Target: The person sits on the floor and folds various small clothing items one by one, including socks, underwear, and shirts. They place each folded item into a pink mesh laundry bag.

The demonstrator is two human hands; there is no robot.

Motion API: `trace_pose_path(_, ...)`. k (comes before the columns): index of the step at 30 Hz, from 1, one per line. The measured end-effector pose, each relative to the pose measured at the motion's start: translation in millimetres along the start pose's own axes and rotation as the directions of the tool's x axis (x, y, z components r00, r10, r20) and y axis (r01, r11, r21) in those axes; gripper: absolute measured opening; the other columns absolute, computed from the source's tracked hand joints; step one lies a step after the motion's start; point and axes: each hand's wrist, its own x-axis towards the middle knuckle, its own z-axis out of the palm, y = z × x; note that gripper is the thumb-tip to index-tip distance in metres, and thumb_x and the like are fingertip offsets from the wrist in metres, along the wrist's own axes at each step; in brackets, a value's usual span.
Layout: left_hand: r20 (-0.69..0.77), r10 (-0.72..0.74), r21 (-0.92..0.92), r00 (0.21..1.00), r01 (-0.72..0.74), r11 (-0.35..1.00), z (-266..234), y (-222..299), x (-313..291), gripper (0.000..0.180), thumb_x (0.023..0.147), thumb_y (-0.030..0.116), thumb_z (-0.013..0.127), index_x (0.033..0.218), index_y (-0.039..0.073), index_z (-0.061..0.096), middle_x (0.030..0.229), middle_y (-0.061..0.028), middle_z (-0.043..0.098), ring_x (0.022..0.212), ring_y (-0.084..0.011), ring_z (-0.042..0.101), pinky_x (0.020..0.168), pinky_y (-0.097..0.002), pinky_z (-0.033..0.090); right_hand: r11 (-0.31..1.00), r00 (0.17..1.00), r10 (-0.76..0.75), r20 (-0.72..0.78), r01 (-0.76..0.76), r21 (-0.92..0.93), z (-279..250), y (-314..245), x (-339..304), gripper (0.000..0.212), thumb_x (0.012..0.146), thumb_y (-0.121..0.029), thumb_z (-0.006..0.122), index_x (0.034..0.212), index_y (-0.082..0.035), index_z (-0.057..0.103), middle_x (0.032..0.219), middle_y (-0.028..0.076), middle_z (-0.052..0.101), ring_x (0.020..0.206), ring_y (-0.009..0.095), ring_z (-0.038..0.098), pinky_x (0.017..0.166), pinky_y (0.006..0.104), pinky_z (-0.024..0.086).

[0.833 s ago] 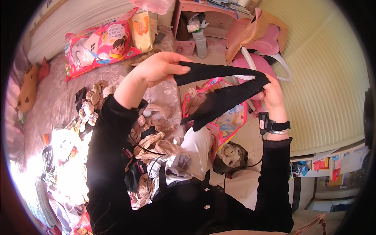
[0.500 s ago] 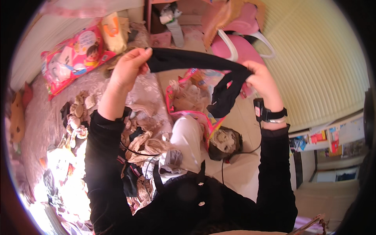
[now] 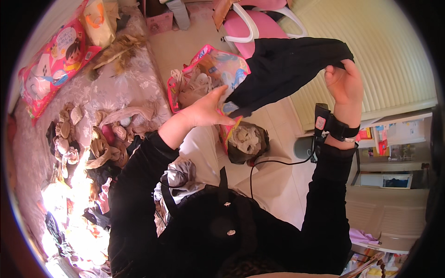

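A black stretchy garment (image 3: 287, 69), its exact kind unclear, hangs spread out in front of me on the right. My right hand (image 3: 345, 83) is raised and pinches its upper right end. The garment's lower left end trails down close to my left hand (image 3: 201, 109), whose thumb and fingers are spread apart. Past my left hand stands a clear plastic bag (image 3: 208, 50) with a pink edge; beige crumpled fabric (image 3: 197, 88) lies inside it. A dark bag (image 3: 259, 132) with a whitish crumpled thing in it sits on the floor just below the garment.
Several rolled and loose beige and dark fabric pieces (image 3: 99, 148) are heaped on the patterned bedspread (image 3: 143, 69) at left. Behind them lie a pink package (image 3: 51, 65) and a cream bag (image 3: 98, 23). A pink chair (image 3: 241, 28) stands ahead; a thin cable (image 3: 282, 162) runs from my right wrist.
My left hand has let go of the garment, coming down and nearer with its fingers spread. My right hand has moved right, still gripping it, and the garment has swung out wider. The view has shifted.
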Motion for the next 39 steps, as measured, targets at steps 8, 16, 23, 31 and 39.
trace_pose_path(8, 0.024, -0.141, -0.098, 0.99, 0.143, 0.985, -32, -27, -73, 0.046, 0.085, 0.014, 0.064, 0.126, -0.001, 0.048, 0.111, -0.0103, 0.061, 0.101, -0.0164, 0.057, 0.086, -0.0303, 0.045, 0.79, 0.982, 0.082, -0.171, -0.169, -0.589, -15, 35, -66, 0.027, 0.079, -0.001, 0.048, 0.104, 0.006, 0.055, 0.087, 0.013, 0.064, 0.074, 0.021, 0.064, 0.066, 0.0302, 0.054)
trace_pose_path(16, -0.29, -0.49, -0.21, 0.822, 0.445, 0.871, -70, -51, -195, 0.04, 0.089, 0.006, 0.057, 0.127, 0.0, 0.047, 0.114, -0.01, 0.06, 0.104, -0.0151, 0.056, 0.09, -0.0272, 0.043, 0.739, 0.873, 0.273, -0.405, -0.459, -0.492, -112, 148, -108, 0.028, 0.078, -0.002, 0.056, 0.105, 0.005, 0.054, 0.085, 0.012, 0.063, 0.067, 0.019, 0.065, 0.06, 0.0274, 0.055)
trace_pose_path(23, -0.509, -0.507, -0.226, 0.696, 0.46, 0.859, -103, -50, -270, 0.038, 0.091, 0.006, 0.054, 0.127, 0.0, 0.048, 0.113, -0.0088, 0.059, 0.105, -0.0145, 0.055, 0.094, -0.0279, 0.041, -0.088, 0.891, 0.048, -0.452, -0.447, -0.89, -198, 276, -131, 0.049, 0.074, -0.016, 0.065, 0.117, 0.005, 0.053, 0.108, 0.018, 0.062, 0.099, 0.025, 0.06, 0.081, 0.0341, 0.049)
trace_pose_path(31, -0.897, -0.296, -0.039, 0.328, 0.608, 0.793, -157, -106, -418, 0.031, 0.087, 0.005, 0.055, 0.118, 0.001, 0.055, 0.101, -0.0083, 0.065, 0.089, -0.0157, 0.061, 0.077, -0.0276, 0.048, 0.442, 0.872, 0.485, -0.064, -0.308, -0.842, -83, 286, -123, 0.033, 0.084, -0.008, 0.063, 0.115, -0.001, 0.055, 0.102, 0.008, 0.062, 0.093, 0.016, 0.059, 0.083, 0.0297, 0.047)
trace_pose_path(39, -0.805, -0.373, 0.231, 0.461, 0.824, 0.518, -125, -192, -408, 0.058, 0.065, 0.005, 0.066, 0.121, 0.015, 0.056, 0.132, -0.0135, 0.044, 0.112, -0.03, 0.051, 0.09, -0.0392, 0.045, 0.514, 0.786, 0.546, 0.291, -0.04, -0.857, 29, 267, -121, 0.033, 0.079, -0.003, 0.063, 0.111, 0.001, 0.056, 0.096, 0.015, 0.064, 0.085, 0.021, 0.063, 0.076, 0.0305, 0.05)
